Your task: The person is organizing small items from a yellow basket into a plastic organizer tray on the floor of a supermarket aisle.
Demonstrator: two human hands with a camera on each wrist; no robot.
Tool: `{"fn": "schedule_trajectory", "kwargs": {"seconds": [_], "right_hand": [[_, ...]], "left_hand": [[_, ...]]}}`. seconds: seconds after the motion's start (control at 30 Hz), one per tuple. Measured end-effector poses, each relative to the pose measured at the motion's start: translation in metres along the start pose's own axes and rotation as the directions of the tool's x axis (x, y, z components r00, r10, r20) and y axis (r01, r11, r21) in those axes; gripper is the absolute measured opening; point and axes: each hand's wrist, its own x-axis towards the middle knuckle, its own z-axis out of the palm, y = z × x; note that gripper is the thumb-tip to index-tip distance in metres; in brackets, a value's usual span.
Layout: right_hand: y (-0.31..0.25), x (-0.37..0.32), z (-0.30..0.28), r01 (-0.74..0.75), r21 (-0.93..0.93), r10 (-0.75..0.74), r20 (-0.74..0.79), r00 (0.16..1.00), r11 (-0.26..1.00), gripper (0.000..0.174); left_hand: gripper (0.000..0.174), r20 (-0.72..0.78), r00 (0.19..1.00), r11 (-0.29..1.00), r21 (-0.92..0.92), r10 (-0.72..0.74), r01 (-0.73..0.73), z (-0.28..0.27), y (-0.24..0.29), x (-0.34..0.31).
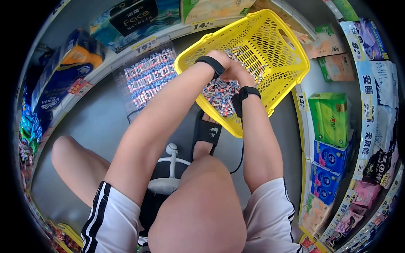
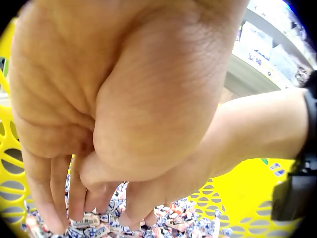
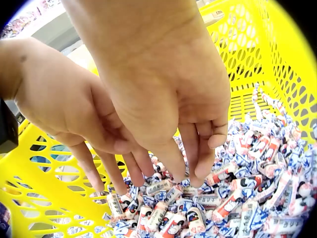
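Wrapped candies (image 3: 247,193), white with blue, red and black print, lie in a loose heap in a yellow basket (image 1: 287,76). Both hands reach down into the basket side by side. My left hand (image 1: 219,59) has its fingers pointing down, the tips right at the candies in the right wrist view. Close beside it, my right hand (image 3: 168,99) hangs with slightly bent fingers, tips at the heap's surface. No candy shows gripped in either hand. Left of the basket, a clear plastic box (image 1: 119,86) holds similar candies (image 1: 149,76) in neat rows.
Shelves with tissue packs (image 1: 329,114) curve along the right, and a large tissue box (image 1: 135,19) stands on the back shelf. A blue pack (image 1: 63,80) is at left. A sandalled foot (image 1: 206,133) and a white-framed stool (image 1: 164,185) are near the basket.
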Motion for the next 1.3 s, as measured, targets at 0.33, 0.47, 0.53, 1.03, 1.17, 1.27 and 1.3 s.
{"fn": "schedule_trajectory", "kwargs": {"seconds": [0.33,0.47,0.53,1.03,1.17,1.27,1.3], "right_hand": [[-0.022,-0.034,-0.004,0.055,0.074,-0.059,0.054,0.997,0.996,0.018],[0.009,-0.001,0.029,0.166,-0.003,-0.165,-0.095,0.982,0.986,0.018],[0.009,-0.003,0.029,0.201,-0.004,-0.199,-0.150,0.968,0.980,0.018],[-0.016,-0.044,-0.020,0.076,0.157,-0.065,-0.071,0.995,0.985,0.009],[0.003,-0.033,-0.015,0.068,0.161,-0.051,-0.112,0.992,0.985,0.009],[-0.014,-0.060,-0.037,0.050,0.097,-0.040,-0.103,0.994,0.994,0.011],[-0.017,-0.066,-0.041,0.051,0.088,-0.043,-0.101,0.994,0.995,0.011]], "left_hand": [[0.029,0.052,0.999,1.000,0.011,0.010,-0.011,0.036,-0.008,0.032],[0.027,0.066,0.998,0.997,0.071,-0.010,0.005,0.041,-0.015,0.039],[0.026,0.095,0.995,0.997,0.076,0.006,-0.013,0.019,-0.004,0.019],[0.029,0.090,0.993,0.994,-0.069,-0.073,0.079,0.014,-0.002,0.018],[0.030,0.090,0.996,0.999,-0.044,-0.028,0.032,0.012,0.004,0.013],[0.025,0.016,0.999,0.998,-0.053,-0.040,0.041,0.013,0.007,0.007],[0.023,-0.010,1.000,0.994,-0.110,-0.023,0.022,0.011,0.009,0.000]]}}
